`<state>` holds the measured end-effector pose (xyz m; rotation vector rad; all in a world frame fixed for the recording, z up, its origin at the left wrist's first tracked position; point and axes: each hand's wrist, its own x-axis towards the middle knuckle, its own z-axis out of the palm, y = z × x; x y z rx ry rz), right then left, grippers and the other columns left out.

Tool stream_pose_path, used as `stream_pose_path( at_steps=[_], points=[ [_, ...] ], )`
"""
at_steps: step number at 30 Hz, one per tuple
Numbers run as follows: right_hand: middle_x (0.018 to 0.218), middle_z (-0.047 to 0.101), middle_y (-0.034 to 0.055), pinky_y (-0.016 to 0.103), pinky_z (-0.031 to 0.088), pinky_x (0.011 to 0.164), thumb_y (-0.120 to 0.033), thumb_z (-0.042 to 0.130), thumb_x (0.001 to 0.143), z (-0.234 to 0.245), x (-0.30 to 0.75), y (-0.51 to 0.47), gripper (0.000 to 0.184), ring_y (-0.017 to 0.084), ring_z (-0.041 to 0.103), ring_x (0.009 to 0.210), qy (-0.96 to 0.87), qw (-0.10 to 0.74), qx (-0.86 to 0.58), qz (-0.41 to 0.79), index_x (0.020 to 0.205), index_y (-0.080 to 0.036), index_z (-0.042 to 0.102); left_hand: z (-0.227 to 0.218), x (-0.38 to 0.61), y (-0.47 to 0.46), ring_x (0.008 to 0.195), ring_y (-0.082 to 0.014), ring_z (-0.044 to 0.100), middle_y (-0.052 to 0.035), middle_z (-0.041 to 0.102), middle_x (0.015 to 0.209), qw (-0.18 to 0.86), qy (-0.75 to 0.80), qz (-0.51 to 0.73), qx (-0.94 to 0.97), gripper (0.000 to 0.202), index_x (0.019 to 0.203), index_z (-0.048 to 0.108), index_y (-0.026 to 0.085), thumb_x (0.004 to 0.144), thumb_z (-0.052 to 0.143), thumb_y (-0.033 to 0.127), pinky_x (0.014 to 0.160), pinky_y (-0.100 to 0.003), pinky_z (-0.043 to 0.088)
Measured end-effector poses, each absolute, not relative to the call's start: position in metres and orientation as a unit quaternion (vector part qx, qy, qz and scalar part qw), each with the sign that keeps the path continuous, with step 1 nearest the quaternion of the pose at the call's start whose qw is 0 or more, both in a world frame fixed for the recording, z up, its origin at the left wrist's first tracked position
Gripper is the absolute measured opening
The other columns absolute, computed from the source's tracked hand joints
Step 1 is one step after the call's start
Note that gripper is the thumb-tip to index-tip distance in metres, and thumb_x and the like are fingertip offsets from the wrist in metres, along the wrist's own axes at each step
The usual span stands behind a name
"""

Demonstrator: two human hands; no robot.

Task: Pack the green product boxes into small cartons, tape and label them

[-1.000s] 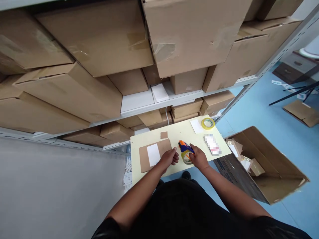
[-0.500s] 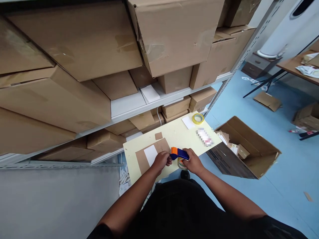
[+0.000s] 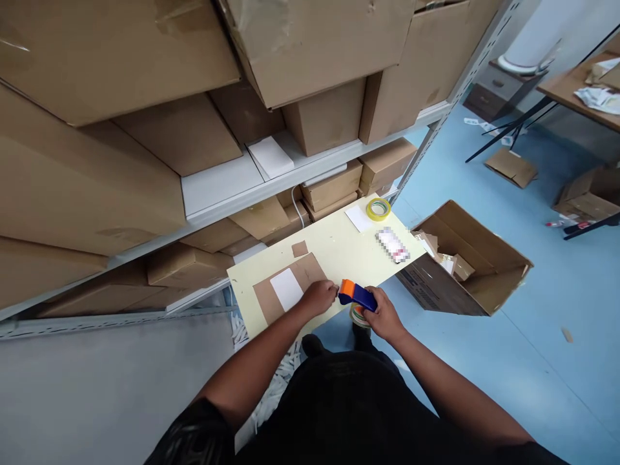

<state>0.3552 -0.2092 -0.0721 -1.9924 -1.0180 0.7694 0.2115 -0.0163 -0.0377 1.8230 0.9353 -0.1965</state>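
To lay the strip cleanly, the right hand (image 3: 383,315), closed around the handle of the tape dispenser (image 3: 357,297), would do best to keep the orange nose low and flat against the brown parcel (image 3: 290,289) and draw in one steady line, while the left hand (image 3: 317,298) presses down with curled fingers on the parcel's right edge so it cannot slide. The dispenser sits at the near edge of the tabletop (image 3: 339,248), its nose just beside the left hand's fingertips and the parcel's right end, its tape roll hanging off the edge
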Motion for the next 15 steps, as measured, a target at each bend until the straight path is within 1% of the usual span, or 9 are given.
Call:
stream_pose_path(
  at_steps=[2,3,4,5,6,9,12,15],
  points=[
    [0.122,0.064,0.0074,0.04,0.048,0.099,-0.026,0.062,0.076,-0.077,0.368,-0.207,0.052,0.028,0.061,0.112,-0.366,0.398,-0.782,0.31,0.127,-0.024,0.056,-0.03,0.238,0.009,0.079,-0.024,0.067,-0.011,0.073,0.079,0.391,0.347,-0.101,0.847,0.038,0.074,0.069,0.017,0.096,0.046,0.039,0.072,-0.032,0.046],
    [0.119,0.066,0.0072,0.039,0.049,0.096,-0.027,0.061,0.077,-0.081,0.372,-0.208,0.049,0.028,0.062,0.11,-0.343,0.405,-0.785,0.318,0.125,-0.023,0.056,-0.027,0.253,0.023,0.088,-0.0267,0.068,-0.0145,0.075,0.09,0.318,0.334,-0.113,0.88,0.039,0.082,0.072,0.016,0.098,0.044,0.038,0.077,-0.034,0.047],
    [0.114,0.068,0.0067,0.038,0.051,0.092,-0.029,0.06,0.078,-0.086,0.376,-0.21,0.045,0.027,0.064,0.105,-0.315,0.409,-0.79,0.332,0.123,-0.023,0.056,-0.026,0.268,0.036,0.096,-0.0293,0.068,-0.0174,0.075,0.1,0.257,0.318,-0.155,0.899,0.039,0.088,0.074,0.015,0.099,0.043,0.036,0.081,-0.037,0.047],
    [0.109,0.069,0.0058,0.036,0.052,0.087,-0.031,0.059,0.079,-0.093,0.377,-0.212,0.042,0.026,0.065,0.1,-0.282,0.408,-0.794,0.353,0.12,-0.023,0.056,-0.028,0.283,0.048,0.102,-0.0314,0.067,-0.0194,0.074,0.106,0.244,0.307,-0.175,0.903,0.035,0.09,0.075,0.014,0.097,0.048,0.035,0.086,-0.038,0.047],
    [0.102,0.07,0.0046,0.035,0.052,0.081,-0.033,0.058,0.08,-0.1,0.377,-0.215,0.039,0.025,0.066,0.093,-0.248,0.403,-0.796,0.378,0.118,-0.023,0.056,-0.031,0.296,0.058,0.105,-0.0323,0.067,-0.0196,0.074,0.107,0.242,0.295,-0.195,0.903,0.029,0.088,0.076,0.014,0.093,0.057,0.035,0.088,-0.039,0.046],
    [0.086,0.068,0.0003,0.032,0.051,0.07,-0.037,0.058,0.08,-0.122,0.368,-0.219,0.037,0.023,0.065,0.078,-0.17,0.371,-0.795,0.449,0.115,-0.024,0.054,-0.052,0.324,0.076,0.101,-0.035,0.068,-0.0215,0.075,0.1,0.235,0.279,-0.262,0.894,0.017,0.076,0.076,0.013,0.079,0.074,0.03,0.089,-0.041,0.048],
    [0.078,0.066,-0.0021,0.03,0.048,0.065,-0.039,0.059,0.08,-0.14,0.354,-0.209,0.036,0.021,0.063,0.072,-0.143,0.34,-0.794,0.483,0.113,-0.025,0.053,-0.076,0.334,0.079,0.098,-0.0381,0.069,-0.0244,0.074,0.093,0.215,0.282,-0.312,0.881,0.014,0.072,0.076,0.011,0.07,0.08,0.024,0.088,-0.045,0.049],
    [0.076,0.064,-0.0023,0.029,0.046,0.064,-0.038,0.061,0.078,-0.149,0.337,-0.196,0.033,0.02,0.062,0.072,-0.129,0.33,-0.788,0.504,0.107,-0.025,0.054,-0.094,0.332,0.08,0.096,-0.0402,0.069,-0.0254,0.074,0.091,0.192,0.289,-0.352,0.869,0.017,0.076,0.077,0.01,0.065,0.083,0.022,0.085,-0.048,0.051]
  ],
)
